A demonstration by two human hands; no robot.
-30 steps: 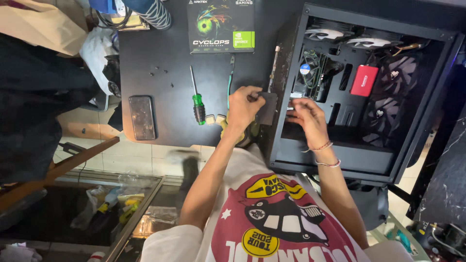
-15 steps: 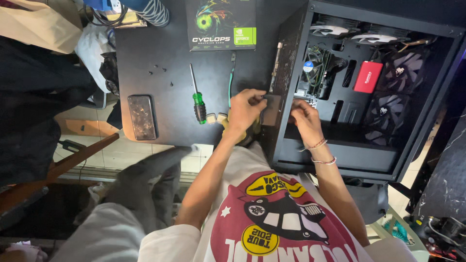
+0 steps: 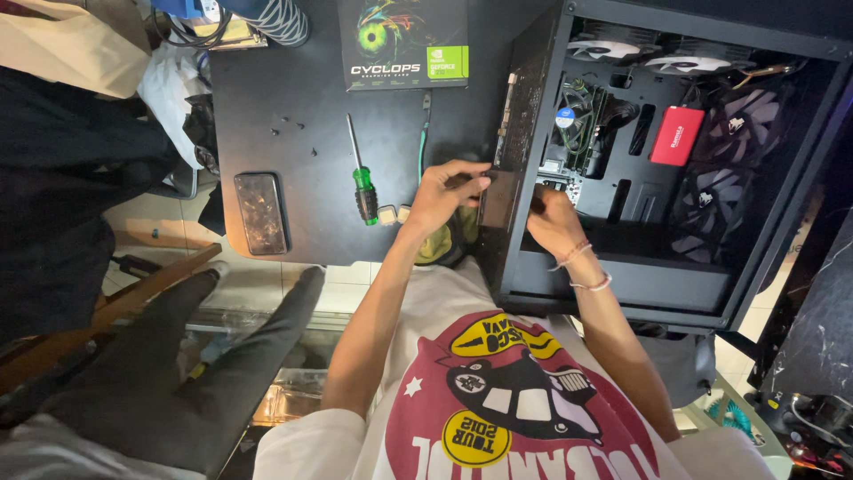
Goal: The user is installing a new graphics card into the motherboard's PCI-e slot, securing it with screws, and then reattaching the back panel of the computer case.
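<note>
left hand (image 3: 449, 191) pinches the dark flat card (image 3: 499, 197) at the computer case (image 3: 622, 276) edge | right hand (image 3: 553, 218) inside case, grip hidden, cannot tell | card looks stiff, breakable; hold its edges | screwdriver (image 3: 360, 173) left of case

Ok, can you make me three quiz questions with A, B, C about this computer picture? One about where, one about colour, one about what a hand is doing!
1. Where is the screwdriver?
A. On the black table
B. Inside the case
C. On the floor

2. What colour is the small flat box inside the case?
A. Blue
B. Red
C. Yellow

3. What is the right hand doing?
A. Holding the phone
B. Resting on a knee
C. Reaching into the case

Answers:
1 A, it lies on the table beside the phone.
2 B, the box is red.
3 C, the right hand is inside the open case.
</note>
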